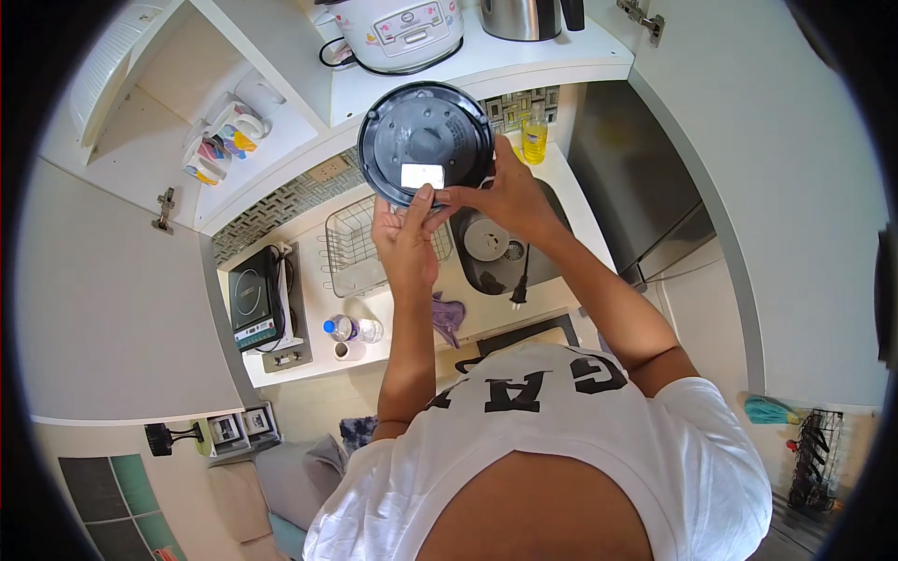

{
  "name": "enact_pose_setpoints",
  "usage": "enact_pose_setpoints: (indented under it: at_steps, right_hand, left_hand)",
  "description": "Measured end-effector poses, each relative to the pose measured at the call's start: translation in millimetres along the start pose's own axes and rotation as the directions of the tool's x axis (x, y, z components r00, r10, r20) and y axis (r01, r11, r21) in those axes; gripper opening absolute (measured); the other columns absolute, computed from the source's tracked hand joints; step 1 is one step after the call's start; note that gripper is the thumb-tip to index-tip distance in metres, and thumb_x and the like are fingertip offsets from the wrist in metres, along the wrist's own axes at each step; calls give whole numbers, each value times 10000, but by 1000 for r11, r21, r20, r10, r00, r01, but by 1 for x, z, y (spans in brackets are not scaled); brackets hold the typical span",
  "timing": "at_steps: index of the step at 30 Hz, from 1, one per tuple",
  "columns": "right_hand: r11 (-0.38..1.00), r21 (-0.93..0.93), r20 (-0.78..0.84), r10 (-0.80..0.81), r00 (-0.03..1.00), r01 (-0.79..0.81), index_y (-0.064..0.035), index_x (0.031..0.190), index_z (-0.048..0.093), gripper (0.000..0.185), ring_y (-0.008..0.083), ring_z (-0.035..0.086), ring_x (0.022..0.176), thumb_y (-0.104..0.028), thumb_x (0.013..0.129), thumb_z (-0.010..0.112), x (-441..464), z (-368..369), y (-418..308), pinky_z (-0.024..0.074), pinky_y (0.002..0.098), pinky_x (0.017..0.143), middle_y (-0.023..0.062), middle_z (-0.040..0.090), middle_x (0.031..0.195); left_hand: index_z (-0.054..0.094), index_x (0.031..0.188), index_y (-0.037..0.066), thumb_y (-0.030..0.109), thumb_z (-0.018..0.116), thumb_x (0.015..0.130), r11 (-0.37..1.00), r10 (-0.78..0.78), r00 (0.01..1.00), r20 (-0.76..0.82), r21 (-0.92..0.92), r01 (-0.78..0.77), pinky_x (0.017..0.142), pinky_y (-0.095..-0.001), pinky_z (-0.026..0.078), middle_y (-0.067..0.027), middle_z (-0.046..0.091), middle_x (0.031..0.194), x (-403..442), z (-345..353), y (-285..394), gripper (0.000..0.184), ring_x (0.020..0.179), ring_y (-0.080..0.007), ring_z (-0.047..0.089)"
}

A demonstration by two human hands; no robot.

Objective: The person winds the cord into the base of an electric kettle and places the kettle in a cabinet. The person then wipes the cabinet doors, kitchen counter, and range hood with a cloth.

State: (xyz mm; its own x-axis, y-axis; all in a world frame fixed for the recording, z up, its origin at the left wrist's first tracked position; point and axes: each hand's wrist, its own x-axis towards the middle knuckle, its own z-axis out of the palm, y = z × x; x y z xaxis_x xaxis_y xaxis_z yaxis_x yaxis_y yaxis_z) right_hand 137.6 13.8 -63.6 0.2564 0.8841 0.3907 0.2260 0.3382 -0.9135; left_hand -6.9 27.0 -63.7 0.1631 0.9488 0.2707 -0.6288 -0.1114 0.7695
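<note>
Held up in front of the cabinet shelf is a round black kettle base [426, 131], its underside with a white label facing me. My left hand [407, 238] grips its lower edge, the thumb pressed near the label. My right hand [513, 192] closes on the base's lower right rim, thumb towards the label. A black cord with a plug [519, 294] hangs below my right hand, over the sink; its upper part is hidden. On the shelf beyond stands a steel kettle [521, 19].
A white rice cooker [402, 33] sits on the shelf, with mugs [220, 140] in the left cabinet. Below are a wire dish rack [351, 243], a sink [552, 201] holding a bowl, a yellow soap bottle [534, 138], an induction cooker [254, 294] and water bottles [351, 328]. Open cabinet doors flank me.
</note>
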Motion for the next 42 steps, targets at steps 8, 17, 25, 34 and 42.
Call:
enact_pose_setpoints:
  at_steps: [8,17,25,34,42]
  right_hand:
    - [931,183,398,223,890,-315,-14,966,589,206,74,559,652,-116,822,694,-13,-46,-15,439,205,590,3,592,690]
    - [987,-102,-2,-121,993,120,-13,923,619,108,71,569,677,-103,868,644,-15,-30,-28,458,231,610,17,643,756]
    - [838,-475,-65,-337,939,268,-33,864,552,96,193,614,574,-110,885,606,-26,-16,-32,468,269,531,81,622,685]
    - [809,-464,-47,-429,902,361,-46,871,544,58,219,606,570,-77,878,593,-36,-13,-38,453,290,509,87,598,691]
    - [884,-369,-186,-374,909,288,-82,866,538,56,281,602,630,-109,864,587,-27,-18,-31,434,355,510,72,600,708]
  left_hand:
    - [470,1113,-60,-62,602,814,992,76,995,-71,110,-68,646,-391,619,-133,636,926,13,-16,35,326,728,-179,658]
    - [494,1109,-68,-43,595,825,995,43,998,-51,90,-38,637,-385,618,-154,640,964,4,0,40,303,737,-226,674]
    - [508,1106,-43,-30,580,840,999,51,995,-89,-2,-51,668,-415,614,-145,642,976,-9,11,32,277,771,-239,678]
    - [504,1099,-38,-26,568,850,992,85,987,-138,-80,-96,690,-444,607,-157,629,1005,-10,18,34,257,797,-256,677]
    - [489,1127,-76,-10,556,863,987,160,983,-87,10,-160,722,-435,607,-203,618,1036,-20,24,29,281,824,-281,678]
